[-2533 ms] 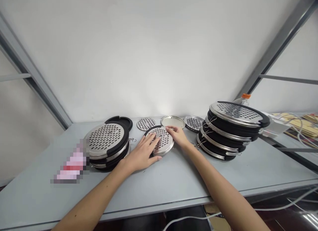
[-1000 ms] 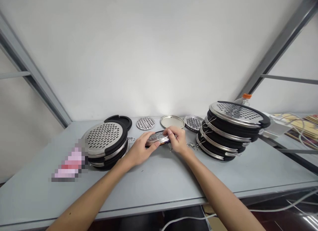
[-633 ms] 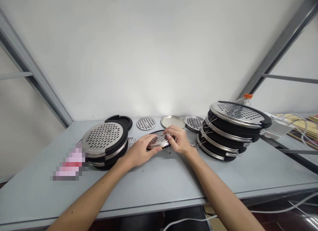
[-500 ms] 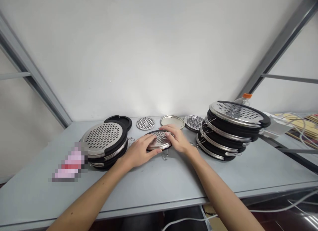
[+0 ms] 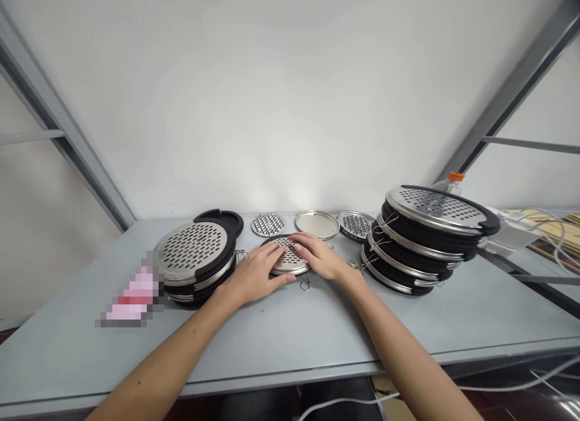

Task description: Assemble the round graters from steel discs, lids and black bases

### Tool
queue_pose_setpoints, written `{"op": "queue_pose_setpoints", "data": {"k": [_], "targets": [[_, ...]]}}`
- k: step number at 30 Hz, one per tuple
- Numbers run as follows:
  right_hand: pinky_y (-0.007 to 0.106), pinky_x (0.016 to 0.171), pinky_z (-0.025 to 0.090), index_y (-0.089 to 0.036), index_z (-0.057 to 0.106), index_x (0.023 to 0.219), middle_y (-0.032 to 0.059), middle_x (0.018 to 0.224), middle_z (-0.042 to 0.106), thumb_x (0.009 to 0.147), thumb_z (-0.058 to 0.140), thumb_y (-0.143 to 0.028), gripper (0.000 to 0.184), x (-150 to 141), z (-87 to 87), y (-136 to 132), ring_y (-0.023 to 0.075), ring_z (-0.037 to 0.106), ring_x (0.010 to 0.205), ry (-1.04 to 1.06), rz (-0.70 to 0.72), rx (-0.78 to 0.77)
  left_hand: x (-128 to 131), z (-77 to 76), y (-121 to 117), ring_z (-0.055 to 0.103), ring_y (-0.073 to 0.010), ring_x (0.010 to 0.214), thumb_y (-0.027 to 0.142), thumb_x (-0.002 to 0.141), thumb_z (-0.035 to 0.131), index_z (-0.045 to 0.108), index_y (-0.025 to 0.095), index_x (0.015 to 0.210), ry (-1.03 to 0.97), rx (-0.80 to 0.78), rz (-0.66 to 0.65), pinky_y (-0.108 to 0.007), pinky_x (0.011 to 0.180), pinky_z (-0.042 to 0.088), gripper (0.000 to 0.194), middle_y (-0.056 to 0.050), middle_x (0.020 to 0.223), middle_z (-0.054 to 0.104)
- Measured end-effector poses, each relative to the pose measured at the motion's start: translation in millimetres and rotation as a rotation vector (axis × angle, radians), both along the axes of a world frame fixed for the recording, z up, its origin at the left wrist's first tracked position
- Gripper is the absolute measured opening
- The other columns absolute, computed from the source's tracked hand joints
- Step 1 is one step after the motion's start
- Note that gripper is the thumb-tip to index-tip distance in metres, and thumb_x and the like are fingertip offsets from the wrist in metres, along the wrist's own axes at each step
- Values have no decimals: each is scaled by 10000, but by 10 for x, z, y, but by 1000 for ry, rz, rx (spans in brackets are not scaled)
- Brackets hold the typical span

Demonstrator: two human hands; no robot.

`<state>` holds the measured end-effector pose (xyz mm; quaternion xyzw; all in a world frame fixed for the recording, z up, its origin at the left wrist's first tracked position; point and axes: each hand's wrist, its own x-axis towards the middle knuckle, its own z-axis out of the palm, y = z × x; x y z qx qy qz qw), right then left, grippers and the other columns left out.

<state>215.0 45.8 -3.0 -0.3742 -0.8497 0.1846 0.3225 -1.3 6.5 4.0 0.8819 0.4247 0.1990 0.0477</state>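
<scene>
- Grey counter (image 5: 290, 330) standing against a white wall, head view
- Left hand (image 5: 256, 273) and right hand (image 5: 319, 258) resting on a round steel grater (image 5: 290, 263), mid-counter, wire hook (image 5: 305, 284) just in front; grip clamped or not, cannot tell
- Black-rimmed graters standing stacked: left stack (image 5: 194, 246) about three, right stack (image 5: 435, 203) about four
- One perforated disc (image 5: 267, 224), one plain lid (image 5: 317, 224), one perforated tray (image 5: 356, 226), one black holder (image 5: 217, 218) lying loose behind

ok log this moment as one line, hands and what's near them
left hand: on round perforated steel grater | right hand: same grater | wire loop: below it | beside: grater stack, grater stack
</scene>
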Motion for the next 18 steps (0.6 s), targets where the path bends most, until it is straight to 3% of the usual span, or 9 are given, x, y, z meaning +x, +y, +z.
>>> {"op": "queue_pose_setpoints", "data": {"k": [13,18], "targets": [[427,1046,376,-157,611,1174,147,1270,571,946,383,-447,434,-9,-46,23,253,518,1197,-57,-61,18,-19,-77,32,394,-286,1316,583,820,567,459,192,1333,11,12,-35,-438,1081,337,654,-123,1401,460],[414,1002,411,-164,629,1121,136,1206,599,950,392,-408,380,-17,-34,17,242,556,1126,-53,-62,55,-19,-97,35,341,-302,1346,586,786,604,433,189,1358,20,-23,-48,-458,1100,299,716,-132,1420,431]]}}
